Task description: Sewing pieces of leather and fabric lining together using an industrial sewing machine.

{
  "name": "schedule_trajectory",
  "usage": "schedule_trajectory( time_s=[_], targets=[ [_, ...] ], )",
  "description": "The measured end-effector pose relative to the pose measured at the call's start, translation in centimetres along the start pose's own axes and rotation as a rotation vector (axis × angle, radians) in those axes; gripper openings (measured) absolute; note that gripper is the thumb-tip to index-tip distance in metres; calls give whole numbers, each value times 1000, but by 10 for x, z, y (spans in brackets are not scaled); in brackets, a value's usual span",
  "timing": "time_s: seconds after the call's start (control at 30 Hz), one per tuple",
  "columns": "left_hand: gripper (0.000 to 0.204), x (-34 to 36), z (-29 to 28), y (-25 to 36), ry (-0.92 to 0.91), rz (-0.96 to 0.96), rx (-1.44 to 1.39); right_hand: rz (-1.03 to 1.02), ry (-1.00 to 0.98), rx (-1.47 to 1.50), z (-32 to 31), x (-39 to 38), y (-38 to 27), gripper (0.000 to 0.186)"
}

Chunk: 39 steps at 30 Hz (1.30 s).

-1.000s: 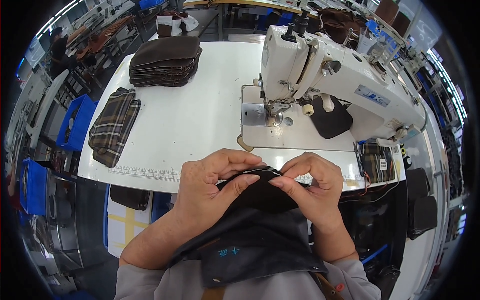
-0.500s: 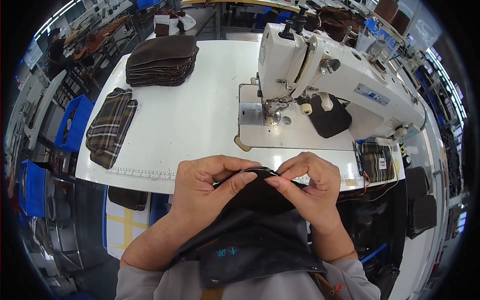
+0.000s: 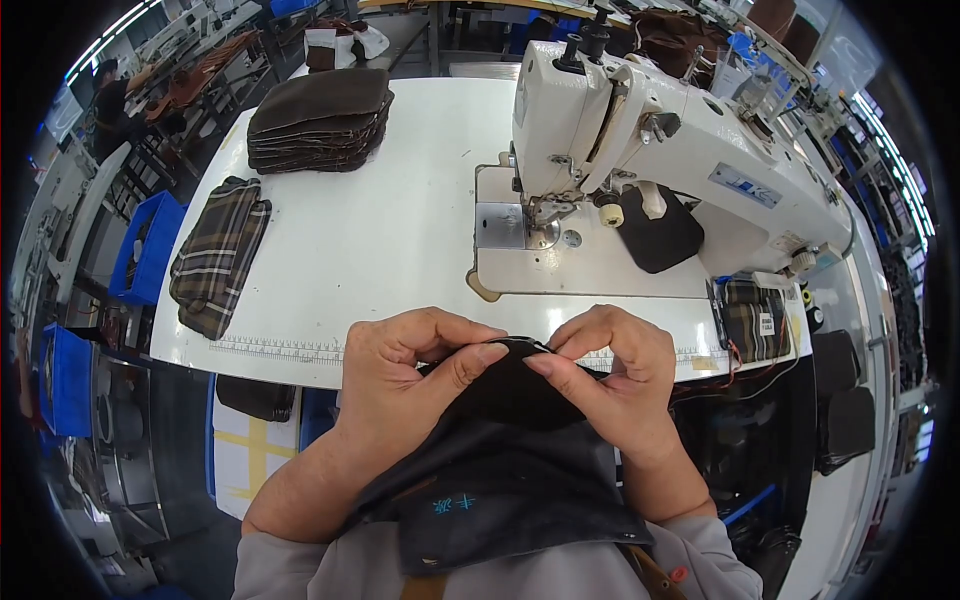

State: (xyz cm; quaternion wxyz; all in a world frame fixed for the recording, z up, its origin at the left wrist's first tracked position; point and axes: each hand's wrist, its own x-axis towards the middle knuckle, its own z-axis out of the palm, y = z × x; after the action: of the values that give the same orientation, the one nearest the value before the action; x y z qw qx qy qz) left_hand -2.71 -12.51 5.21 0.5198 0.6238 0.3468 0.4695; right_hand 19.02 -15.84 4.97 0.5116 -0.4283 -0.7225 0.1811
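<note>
In front of my body, above the table's near edge, I hold up a dark brown or black fabric piece (image 3: 520, 393) with a thin light line along its curved upper edge. My left hand (image 3: 405, 372) pinches that edge between thumb and forefinger. A short way to the right, my right hand (image 3: 620, 372) grips the same edge in a like pinch. Lower down, the piece merges with my dark apron (image 3: 510, 500), so its bottom is hard to make out. Beyond my hands stands a white sewing machine (image 3: 690, 125); another dark rounded piece (image 3: 660, 238) lies beside its needle area.
A stack of dark brown pieces (image 3: 318, 112) sits at the back left of the white table (image 3: 400, 230). Folded plaid cloth (image 3: 220, 258) lies left, with more plaid cloth (image 3: 752, 318) at right. A ruler strip (image 3: 285, 349) runs along the front. Blue bins (image 3: 148, 245) stand left.
Both hands have shifted very slightly to the left with the fabric piece. Their pinch on its edge stays the same.
</note>
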Motion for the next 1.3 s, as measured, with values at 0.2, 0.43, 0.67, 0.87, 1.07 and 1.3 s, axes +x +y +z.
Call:
schedule_trajectory(
  time_s=[0.2,0.43,0.67,0.87,1.07,1.3],
  targets=[
    [7,0,-8,12,-8,1,111,102,62,156,12,-5,-7,23],
    [9,26,-23,47,-201,64,454,-192,-171,29,16,2,3,27],
    [11,102,-22,-20,-365,-105,565,-252,-306,-246,8,10,55,33],
    [14,148,5,-84,-288,-117,792,-385,-328,-575,-1,39,110,19],
    [13,155,18,-93,-156,25,831,-276,-291,-688,-7,32,128,22],
    [18,174,12,-113,-123,161,762,-295,-212,-675,-3,38,136,22]
  ],
)
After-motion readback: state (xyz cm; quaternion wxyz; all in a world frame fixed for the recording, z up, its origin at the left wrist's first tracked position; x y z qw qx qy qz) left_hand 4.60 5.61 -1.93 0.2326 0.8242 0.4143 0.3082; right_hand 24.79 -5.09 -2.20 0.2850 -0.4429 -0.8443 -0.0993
